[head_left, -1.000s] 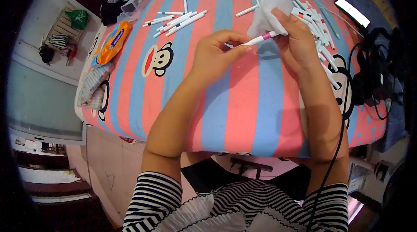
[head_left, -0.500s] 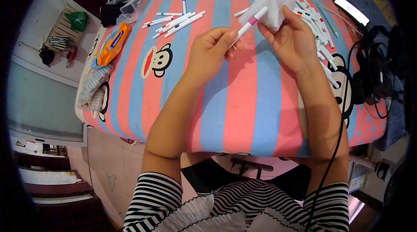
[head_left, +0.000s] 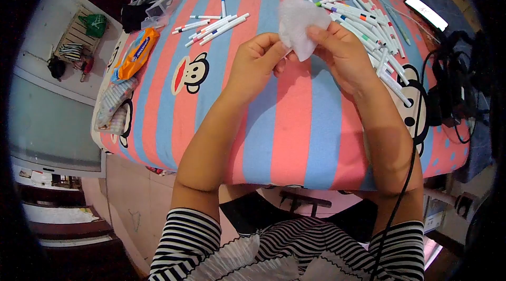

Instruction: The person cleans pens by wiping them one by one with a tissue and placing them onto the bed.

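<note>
A white wipe (head_left: 301,22) is pinched in my right hand (head_left: 345,57), thumb on top, and draped over the pen that my left hand (head_left: 257,65) holds. Closed fingers of my left hand grip this white marker pen, which the wipe now hides almost entirely. Just beyond my right hand lies a big loose pile of white marker pens (head_left: 363,25) with coloured bands. A smaller group of similar pens (head_left: 224,27) rests on the striped bedspread (head_left: 290,139), ahead and to the left of my left hand.
An orange wipes packet (head_left: 138,54) and a clear plastic bag (head_left: 114,103) lie along the left edge of the bed. A lit phone (head_left: 426,13) is at the far right, near a pale cable and black cables (head_left: 454,89). A black cord runs down over my right arm.
My right hand has brought the wipe left and down over the marker pen, covering its banded end. My left hand has stayed nearly in place.
</note>
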`<action>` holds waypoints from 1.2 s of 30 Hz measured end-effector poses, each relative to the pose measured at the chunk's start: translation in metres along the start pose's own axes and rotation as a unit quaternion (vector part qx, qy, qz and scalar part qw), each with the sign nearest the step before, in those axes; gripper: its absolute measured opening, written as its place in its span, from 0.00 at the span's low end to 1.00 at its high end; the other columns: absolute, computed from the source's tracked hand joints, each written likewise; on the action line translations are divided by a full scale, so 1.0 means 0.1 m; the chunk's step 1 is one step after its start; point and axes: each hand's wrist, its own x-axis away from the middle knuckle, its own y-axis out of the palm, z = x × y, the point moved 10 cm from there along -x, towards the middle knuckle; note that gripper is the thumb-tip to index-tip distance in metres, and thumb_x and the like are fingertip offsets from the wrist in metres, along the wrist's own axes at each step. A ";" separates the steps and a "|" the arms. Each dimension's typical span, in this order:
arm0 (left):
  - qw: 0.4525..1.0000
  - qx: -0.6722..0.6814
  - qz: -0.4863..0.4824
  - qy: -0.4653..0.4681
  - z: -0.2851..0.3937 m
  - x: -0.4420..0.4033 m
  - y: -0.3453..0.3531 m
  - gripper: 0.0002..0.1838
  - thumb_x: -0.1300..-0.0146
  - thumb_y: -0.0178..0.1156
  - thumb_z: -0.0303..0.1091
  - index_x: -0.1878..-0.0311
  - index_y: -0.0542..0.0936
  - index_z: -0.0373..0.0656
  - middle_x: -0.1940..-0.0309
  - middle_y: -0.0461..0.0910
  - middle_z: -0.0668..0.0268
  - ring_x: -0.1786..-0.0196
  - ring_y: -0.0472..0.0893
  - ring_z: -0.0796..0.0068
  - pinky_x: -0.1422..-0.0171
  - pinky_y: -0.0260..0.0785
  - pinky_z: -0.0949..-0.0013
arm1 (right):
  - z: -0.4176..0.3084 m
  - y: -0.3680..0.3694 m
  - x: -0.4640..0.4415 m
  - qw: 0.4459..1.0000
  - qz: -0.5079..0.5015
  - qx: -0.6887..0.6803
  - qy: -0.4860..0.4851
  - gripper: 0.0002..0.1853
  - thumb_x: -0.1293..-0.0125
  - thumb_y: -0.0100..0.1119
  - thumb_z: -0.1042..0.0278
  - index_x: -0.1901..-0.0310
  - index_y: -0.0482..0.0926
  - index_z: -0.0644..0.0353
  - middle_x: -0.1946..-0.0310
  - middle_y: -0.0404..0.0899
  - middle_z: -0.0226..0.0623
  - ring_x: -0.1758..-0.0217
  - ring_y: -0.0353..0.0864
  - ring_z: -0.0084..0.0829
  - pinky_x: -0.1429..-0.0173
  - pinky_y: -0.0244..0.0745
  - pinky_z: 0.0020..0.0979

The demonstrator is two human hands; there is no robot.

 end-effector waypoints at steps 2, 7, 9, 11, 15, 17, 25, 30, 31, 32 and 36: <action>1.000 -0.005 0.005 0.016 0.02 0.00 0.00 0.07 0.39 0.56 0.32 0.64 0.76 0.39 0.74 0.77 0.70 0.75 0.70 0.86 0.72 0.61 0.81 | 0.02 -0.07 -0.03 1.000 0.015 -0.009 -0.009 0.16 0.37 0.55 0.60 0.55 0.75 0.64 0.63 0.79 0.32 0.61 0.77 0.22 0.49 0.68 0.25; 0.991 -0.095 0.056 0.077 0.13 0.02 -0.08 0.08 0.44 0.62 0.29 0.62 0.77 0.40 0.70 0.78 0.71 0.69 0.72 0.86 0.66 0.63 0.81 | 0.01 -0.27 -0.05 0.996 0.085 -0.001 -0.007 0.15 0.39 0.57 0.58 0.58 0.76 0.62 0.65 0.79 0.31 0.62 0.76 0.21 0.51 0.68 0.24; 0.983 -0.132 0.082 0.094 0.19 0.05 -0.12 0.08 0.45 0.63 0.28 0.62 0.77 0.40 0.69 0.77 0.71 0.68 0.73 0.86 0.64 0.64 0.81 | 0.03 -0.43 -0.09 0.993 0.121 0.010 -0.012 0.15 0.39 0.57 0.58 0.59 0.77 0.61 0.66 0.78 0.30 0.63 0.75 0.20 0.52 0.68 0.24; 0.979 -0.149 0.094 0.105 0.22 0.06 -0.15 0.08 0.46 0.63 0.27 0.62 0.77 0.40 0.68 0.77 0.71 0.66 0.74 0.85 0.61 0.66 0.81 | 0.03 -0.43 -0.08 0.992 0.125 -0.002 -0.010 0.14 0.39 0.57 0.58 0.60 0.77 0.61 0.67 0.78 0.29 0.64 0.74 0.20 0.52 0.67 0.24; 0.978 -0.159 0.094 0.099 0.23 0.06 -0.15 0.09 0.46 0.64 0.27 0.61 0.77 0.40 0.68 0.77 0.71 0.66 0.74 0.85 0.61 0.66 0.81 | 0.02 -0.40 -0.07 0.993 0.119 -0.010 -0.003 0.13 0.39 0.58 0.58 0.61 0.77 0.60 0.66 0.78 0.28 0.63 0.73 0.19 0.52 0.67 0.23; 0.980 -0.150 0.089 0.094 0.22 0.06 -0.13 0.08 0.44 0.62 0.31 0.61 0.78 0.40 0.70 0.77 0.71 0.68 0.73 0.85 0.64 0.65 0.81 | 0.02 -0.43 -0.08 0.993 0.117 -0.006 -0.014 0.14 0.39 0.58 0.58 0.60 0.76 0.61 0.65 0.78 0.29 0.63 0.74 0.19 0.52 0.67 0.24; 0.994 -0.096 -0.010 -0.042 -0.06 0.02 -0.01 0.22 0.33 0.45 0.47 0.69 0.80 0.41 0.81 0.74 0.72 0.78 0.66 0.85 0.73 0.57 0.80 | -0.09 -0.43 -0.06 0.989 0.138 -0.003 -0.054 0.16 0.38 0.57 0.58 0.57 0.76 0.63 0.64 0.78 0.31 0.61 0.75 0.20 0.51 0.67 0.24; 0.992 -0.126 0.014 0.007 0.05 0.02 -0.04 0.17 0.35 0.50 0.43 0.70 0.79 0.41 0.82 0.71 0.73 0.78 0.65 0.87 0.73 0.56 0.81 | -0.07 -0.44 -0.07 0.990 0.130 0.002 -0.049 0.16 0.38 0.57 0.57 0.57 0.76 0.63 0.64 0.78 0.30 0.62 0.75 0.20 0.52 0.67 0.23; 0.991 -0.132 0.021 0.023 0.08 0.01 -0.05 0.16 0.35 0.51 0.42 0.70 0.79 0.41 0.83 0.71 0.74 0.77 0.65 0.87 0.73 0.56 0.81 | -0.06 -0.44 -0.07 0.990 0.131 0.011 -0.043 0.17 0.39 0.57 0.57 0.57 0.76 0.62 0.64 0.78 0.30 0.62 0.74 0.20 0.53 0.67 0.23; 0.990 -0.137 0.027 0.027 0.08 0.01 -0.07 0.14 0.36 0.52 0.41 0.69 0.79 0.41 0.82 0.71 0.74 0.77 0.65 0.88 0.73 0.56 0.81 | -0.04 -0.44 -0.07 0.991 0.131 0.021 -0.036 0.17 0.39 0.58 0.57 0.57 0.76 0.62 0.65 0.78 0.30 0.62 0.74 0.20 0.53 0.67 0.23; 0.989 -0.134 0.043 0.044 0.13 0.01 -0.10 0.09 0.40 0.57 0.37 0.68 0.78 0.41 0.80 0.72 0.75 0.76 0.66 0.88 0.72 0.56 0.82 | 0.01 -0.41 -0.09 0.994 0.110 0.015 -0.019 0.17 0.40 0.59 0.57 0.57 0.76 0.62 0.65 0.78 0.30 0.63 0.74 0.19 0.54 0.67 0.22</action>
